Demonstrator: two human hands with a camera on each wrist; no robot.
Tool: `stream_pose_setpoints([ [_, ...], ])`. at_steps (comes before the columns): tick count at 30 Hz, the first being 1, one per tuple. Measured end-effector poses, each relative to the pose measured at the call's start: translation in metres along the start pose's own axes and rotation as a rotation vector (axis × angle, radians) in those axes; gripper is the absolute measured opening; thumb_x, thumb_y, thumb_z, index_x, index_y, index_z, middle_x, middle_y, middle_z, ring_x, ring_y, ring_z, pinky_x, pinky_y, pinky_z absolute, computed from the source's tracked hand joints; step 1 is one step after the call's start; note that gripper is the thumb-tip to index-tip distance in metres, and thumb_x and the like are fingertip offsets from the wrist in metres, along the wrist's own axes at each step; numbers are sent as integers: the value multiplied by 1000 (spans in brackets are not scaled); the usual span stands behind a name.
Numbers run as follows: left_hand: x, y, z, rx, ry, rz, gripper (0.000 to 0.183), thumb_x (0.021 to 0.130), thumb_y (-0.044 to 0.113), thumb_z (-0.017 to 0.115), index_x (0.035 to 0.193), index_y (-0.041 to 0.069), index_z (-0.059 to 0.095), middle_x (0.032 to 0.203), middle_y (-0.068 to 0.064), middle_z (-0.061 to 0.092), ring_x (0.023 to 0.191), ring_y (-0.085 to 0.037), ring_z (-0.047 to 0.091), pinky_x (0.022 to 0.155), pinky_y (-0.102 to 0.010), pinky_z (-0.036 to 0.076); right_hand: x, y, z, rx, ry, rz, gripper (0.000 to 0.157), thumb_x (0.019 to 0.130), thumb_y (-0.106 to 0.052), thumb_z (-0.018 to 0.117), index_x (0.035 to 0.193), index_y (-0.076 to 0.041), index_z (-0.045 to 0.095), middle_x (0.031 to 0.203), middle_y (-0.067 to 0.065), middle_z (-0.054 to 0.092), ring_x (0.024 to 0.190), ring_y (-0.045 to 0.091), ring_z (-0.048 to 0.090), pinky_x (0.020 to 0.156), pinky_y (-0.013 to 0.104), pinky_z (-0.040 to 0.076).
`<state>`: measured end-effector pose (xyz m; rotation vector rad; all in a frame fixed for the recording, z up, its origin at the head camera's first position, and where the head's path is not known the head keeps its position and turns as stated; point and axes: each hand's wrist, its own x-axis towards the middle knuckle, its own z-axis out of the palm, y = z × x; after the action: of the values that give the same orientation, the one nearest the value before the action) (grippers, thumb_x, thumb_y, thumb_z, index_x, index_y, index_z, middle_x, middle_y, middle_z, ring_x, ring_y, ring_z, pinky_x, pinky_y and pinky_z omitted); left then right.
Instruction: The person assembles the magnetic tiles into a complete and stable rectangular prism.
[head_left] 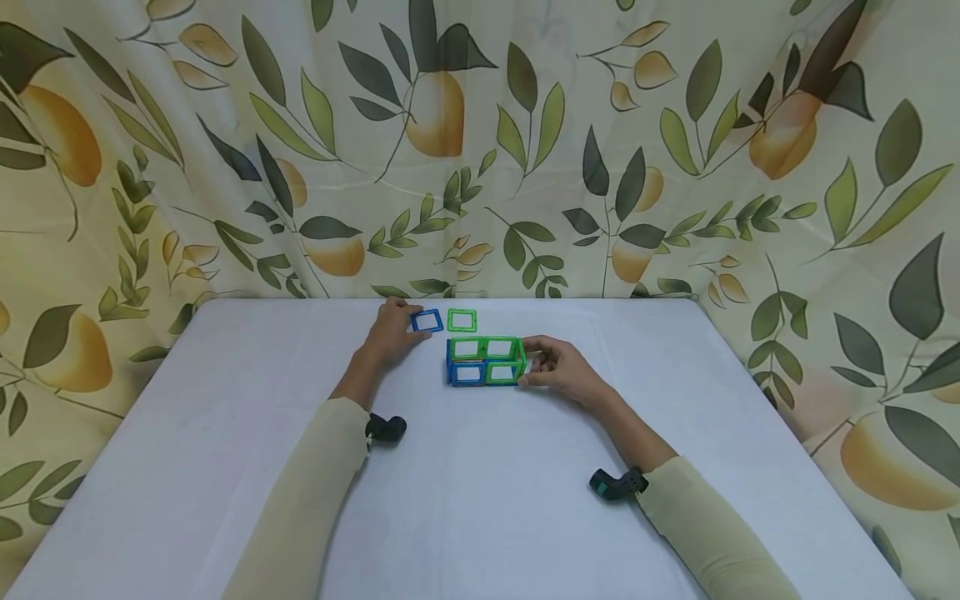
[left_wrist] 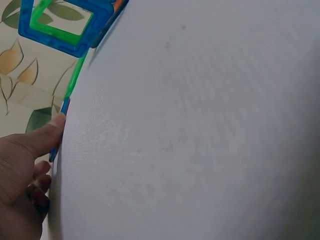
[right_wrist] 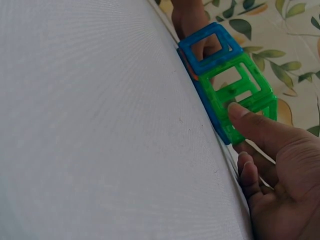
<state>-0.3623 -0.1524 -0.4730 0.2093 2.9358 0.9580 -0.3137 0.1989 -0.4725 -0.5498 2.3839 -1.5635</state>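
A box of magnetic tiles [head_left: 486, 361], with blue squares on the left and green squares on the right, stands on the table. My right hand [head_left: 562, 367] holds its right end, the thumb against a green square [right_wrist: 239, 84] in the right wrist view and the other fingers lower, partly hidden. Behind the box and to its left, my left hand [head_left: 392, 332] pinches a loose blue square tile [head_left: 440, 321] by its left side. That tile shows edge-on [left_wrist: 53, 154] in the left wrist view. A loose green square tile [head_left: 462, 330] lies just right of it.
A white cloth [head_left: 465, 483] covers the table, whose far edge runs close behind the loose tiles. Beyond it hangs a curtain [head_left: 480, 192] with leaf and fruit print. Dark wrist cameras [head_left: 617, 485] are strapped on both wrists.
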Motion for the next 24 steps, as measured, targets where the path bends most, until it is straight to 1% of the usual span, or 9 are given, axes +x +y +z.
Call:
stream_pose_setpoints([
  [4,-3,3,-1,-46,9,-17,59,100,29,75,151,6,57,154,-20,36,141,-37,37,115,-50,37,0,1,0,2,-1,2,66,83,-4,89,143,0,60,107,20,62,86,25,52,70,25,45],
  [7,-5,5,-1,-48,15,-17,57,100,28,75,150,5,57,153,-20,37,141,-37,37,115,-50,38,1,2,0,1,1,0,66,83,-5,89,142,0,60,107,20,61,86,24,52,70,25,45],
  [11,-6,6,-3,-36,18,-1,57,100,28,75,149,5,58,152,-20,40,141,-38,38,115,-50,37,1,2,0,-1,2,-6,66,83,-5,88,142,0,60,107,19,61,85,24,52,69,25,45],
  [16,-6,5,-4,-68,31,30,55,98,27,78,146,6,61,150,-20,44,140,-38,40,116,-50,36,0,1,0,3,2,-5,65,83,-4,88,142,0,60,105,17,62,84,23,52,68,25,45],
  [24,-9,6,-6,-77,57,79,53,96,28,79,142,5,64,147,-21,48,140,-38,42,117,-51,34,1,1,0,-7,6,9,66,82,-6,89,141,-3,61,103,14,62,83,23,53,69,26,46],
])
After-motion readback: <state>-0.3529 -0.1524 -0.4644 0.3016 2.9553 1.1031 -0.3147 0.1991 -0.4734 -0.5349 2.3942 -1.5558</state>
